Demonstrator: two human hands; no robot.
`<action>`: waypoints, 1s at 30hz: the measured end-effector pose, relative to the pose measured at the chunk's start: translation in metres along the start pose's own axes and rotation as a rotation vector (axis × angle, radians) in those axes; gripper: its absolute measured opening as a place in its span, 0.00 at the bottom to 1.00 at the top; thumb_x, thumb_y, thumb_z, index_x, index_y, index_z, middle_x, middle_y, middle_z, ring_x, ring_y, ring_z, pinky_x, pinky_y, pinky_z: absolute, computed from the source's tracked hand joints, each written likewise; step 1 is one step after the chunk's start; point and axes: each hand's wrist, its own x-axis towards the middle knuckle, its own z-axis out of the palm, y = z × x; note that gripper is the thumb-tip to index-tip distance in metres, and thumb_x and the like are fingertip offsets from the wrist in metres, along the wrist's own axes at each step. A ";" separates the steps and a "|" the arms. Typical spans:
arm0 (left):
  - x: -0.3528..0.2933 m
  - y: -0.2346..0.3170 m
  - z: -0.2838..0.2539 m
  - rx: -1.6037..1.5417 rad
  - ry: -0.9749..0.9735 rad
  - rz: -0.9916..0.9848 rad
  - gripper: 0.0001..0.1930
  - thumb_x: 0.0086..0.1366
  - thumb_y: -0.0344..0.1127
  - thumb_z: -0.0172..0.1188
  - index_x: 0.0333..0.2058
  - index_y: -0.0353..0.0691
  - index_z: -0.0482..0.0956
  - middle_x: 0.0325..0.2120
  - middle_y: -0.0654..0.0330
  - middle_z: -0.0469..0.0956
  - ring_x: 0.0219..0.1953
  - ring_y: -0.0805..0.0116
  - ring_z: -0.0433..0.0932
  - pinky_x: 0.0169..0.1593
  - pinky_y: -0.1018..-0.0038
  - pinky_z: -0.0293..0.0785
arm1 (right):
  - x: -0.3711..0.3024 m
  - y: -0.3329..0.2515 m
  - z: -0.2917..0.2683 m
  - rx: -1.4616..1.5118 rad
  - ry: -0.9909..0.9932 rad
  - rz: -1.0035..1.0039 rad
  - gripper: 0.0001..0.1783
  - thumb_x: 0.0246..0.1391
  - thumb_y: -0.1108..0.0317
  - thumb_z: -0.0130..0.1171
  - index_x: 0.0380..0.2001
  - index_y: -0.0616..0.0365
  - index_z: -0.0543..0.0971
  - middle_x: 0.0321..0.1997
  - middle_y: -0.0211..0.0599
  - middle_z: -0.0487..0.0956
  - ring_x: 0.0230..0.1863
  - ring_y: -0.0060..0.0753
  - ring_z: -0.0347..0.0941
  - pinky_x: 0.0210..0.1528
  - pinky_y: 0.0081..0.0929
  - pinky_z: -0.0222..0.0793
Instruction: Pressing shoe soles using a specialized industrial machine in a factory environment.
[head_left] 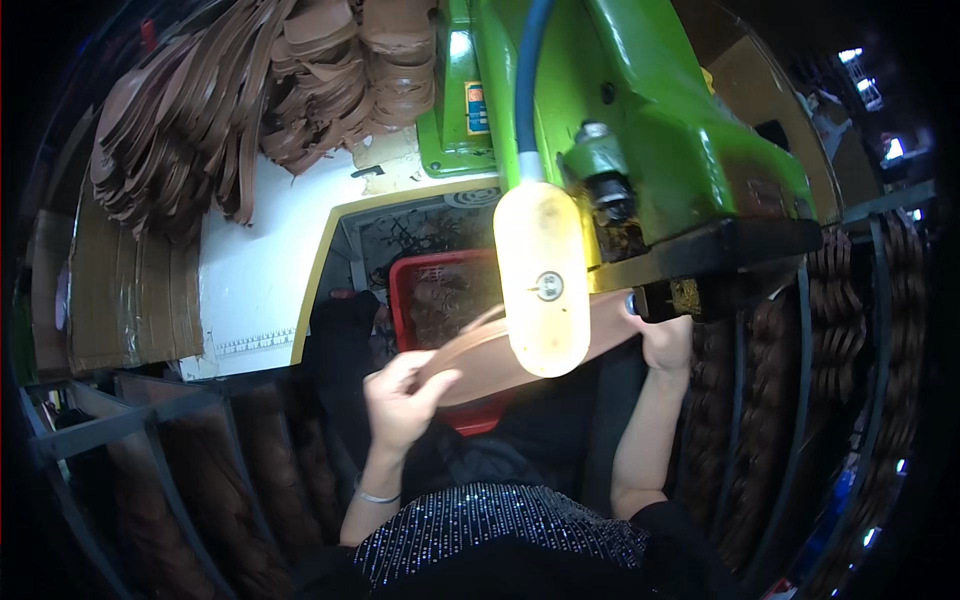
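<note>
A long, curved brown leather-like piece (pixel 485 375) stretches between my hands below the working head of a green machine (pixel 690 150). My left hand (pixel 402 400) is closed on its left end, thumb on the near side and fingers curled behind. At the right end my right hand (pixel 665 345) grips it close under the dark machine head, which hides part of the fingers. A glowing oval lamp (pixel 543 270) on a blue flexible neck covers the middle of the piece. Below it is a red plastic bin (pixel 402 300) with scraps inside.
Piles of brown leather-like pieces (pixel 180 130) lie on the white tabletop (pixel 250 270), beside a cardboard box (pixel 135 300). Racks with metal bars (pixel 240 450) hold more brown pieces on my left; another rack (pixel 765 420) stands on my right. The table has a yellow cut-out edge (pixel 322 260).
</note>
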 end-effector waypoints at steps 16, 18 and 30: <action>0.039 0.041 0.036 0.025 -0.034 0.232 0.09 0.50 0.23 0.64 0.31 0.27 0.78 0.23 0.59 0.79 0.24 0.77 0.76 0.30 0.82 0.71 | -0.002 0.026 -0.023 0.402 0.257 0.054 0.21 0.47 0.78 0.49 0.47 0.64 0.69 0.45 0.36 0.73 0.47 0.29 0.70 0.51 0.25 0.64; 0.036 0.040 0.020 -0.117 -0.009 0.072 0.09 0.49 0.22 0.66 0.30 0.27 0.78 0.24 0.59 0.79 0.24 0.79 0.75 0.31 0.83 0.71 | -0.003 0.027 -0.007 0.484 0.180 0.091 0.21 0.46 0.79 0.49 0.47 0.63 0.70 0.46 0.37 0.73 0.48 0.32 0.69 0.52 0.27 0.64; -0.013 -0.019 -0.075 -0.256 -0.120 -0.211 0.08 0.53 0.25 0.63 0.23 0.36 0.70 0.21 0.61 0.76 0.22 0.82 0.70 0.29 0.85 0.67 | -0.018 0.020 0.066 0.193 -0.128 0.116 0.18 0.43 0.81 0.56 0.42 0.65 0.73 0.39 0.32 0.74 0.41 0.24 0.70 0.47 0.22 0.65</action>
